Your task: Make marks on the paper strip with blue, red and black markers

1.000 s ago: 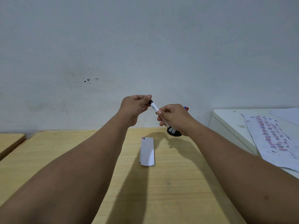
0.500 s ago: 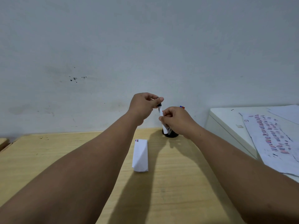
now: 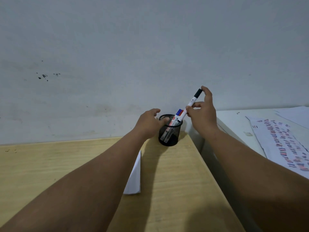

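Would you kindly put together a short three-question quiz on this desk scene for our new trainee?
1. True or false: the right hand holds the black-capped marker.
2. Which cap colours show among the markers already in the mesh cup? A) green and yellow B) blue and red
3. Fill in: the paper strip lies on the ___ table.

Key: 1 true; 2 B; 3 wooden.

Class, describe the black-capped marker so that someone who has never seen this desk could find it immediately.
Start at the wooden desk and look to its far right corner, where a black mesh pen cup stands by the wall. The black-capped marker leans out of it, pinched by the right hand. Unlike the blue-capped and red-capped markers beside it, it sticks up high above the rim.
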